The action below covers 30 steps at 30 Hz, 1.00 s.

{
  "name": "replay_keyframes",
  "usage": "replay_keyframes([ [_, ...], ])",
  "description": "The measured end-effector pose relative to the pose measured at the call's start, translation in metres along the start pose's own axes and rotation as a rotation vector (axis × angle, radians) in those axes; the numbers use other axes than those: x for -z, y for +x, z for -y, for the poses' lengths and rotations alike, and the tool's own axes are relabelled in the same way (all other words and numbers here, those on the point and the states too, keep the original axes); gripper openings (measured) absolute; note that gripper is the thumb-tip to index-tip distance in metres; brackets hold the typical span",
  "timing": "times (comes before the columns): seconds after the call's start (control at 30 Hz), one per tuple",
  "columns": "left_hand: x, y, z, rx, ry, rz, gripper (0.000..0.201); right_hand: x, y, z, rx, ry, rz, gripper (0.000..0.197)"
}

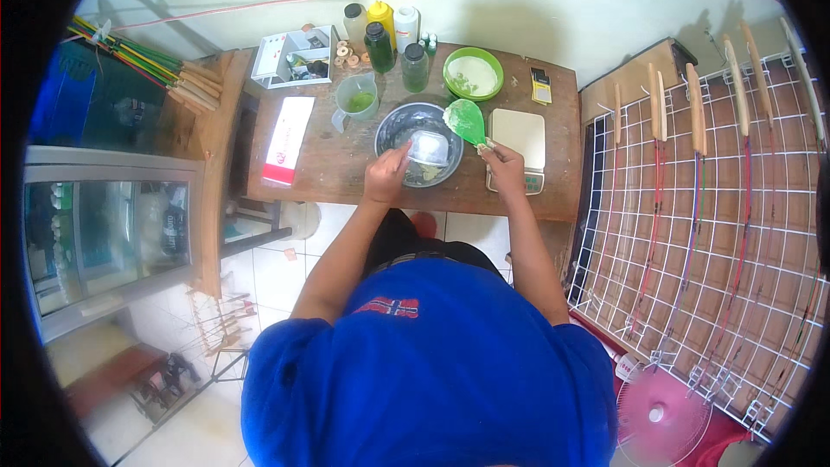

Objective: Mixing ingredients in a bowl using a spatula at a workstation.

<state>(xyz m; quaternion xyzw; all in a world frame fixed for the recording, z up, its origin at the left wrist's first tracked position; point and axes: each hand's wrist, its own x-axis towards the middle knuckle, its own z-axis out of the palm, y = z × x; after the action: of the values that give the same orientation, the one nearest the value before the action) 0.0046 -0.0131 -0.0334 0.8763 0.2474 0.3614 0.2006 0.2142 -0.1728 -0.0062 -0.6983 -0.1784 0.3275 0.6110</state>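
Note:
My left hand [386, 175] is closed on the edge of a small see-through plastic container [430, 149], held over a grey mixing bowl [382, 131]. Some pale, lumpy stuff sticks to the inside of that bowl. In my right hand [505, 166] is the handle of a green rice paddle [468, 122], its broad end smeared with pale paste, above the bowl's right rim. Just under my right hand lies a white kitchen scale [519, 140]. Behind the paddle stands a green bowl [449, 86] holding white powder. A see-through measuring jug [357, 97] with green liquid is left of the mixing bowl.
Several bottles, including a yellow squeeze bottle [380, 24], stand along the back of the wooden table [346, 182]. A white organiser box [296, 56] and a white-and-red paper [290, 138] lie left. Right is a white wire rack [692, 233] with wooden-handled rods; a pink fan [661, 406] sits below.

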Motion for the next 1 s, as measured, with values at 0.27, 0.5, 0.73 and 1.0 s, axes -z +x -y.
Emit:
replay_keyframes([
  [0.27,0.004,-0.001,-0.004,-0.075,0.019,0.023,0.033,0.004,0.000,-0.009,0.005,-0.053,-0.007,0.034],
  [0.5,0.001,-0.005,0.003,-0.018,0.002,0.032,0.032,0.000,-0.002,-0.004,-0.016,-0.054,-0.006,0.033],
  [0.73,-0.004,-0.005,0.008,0.001,-0.069,-0.053,0.033,-0.001,0.000,-0.002,-0.010,-0.048,0.002,0.035],
  [1.0,0.003,0.020,-0.011,0.678,-0.272,0.101,0.051,-0.004,-0.002,-0.001,-0.029,-0.014,-0.004,0.035],
])
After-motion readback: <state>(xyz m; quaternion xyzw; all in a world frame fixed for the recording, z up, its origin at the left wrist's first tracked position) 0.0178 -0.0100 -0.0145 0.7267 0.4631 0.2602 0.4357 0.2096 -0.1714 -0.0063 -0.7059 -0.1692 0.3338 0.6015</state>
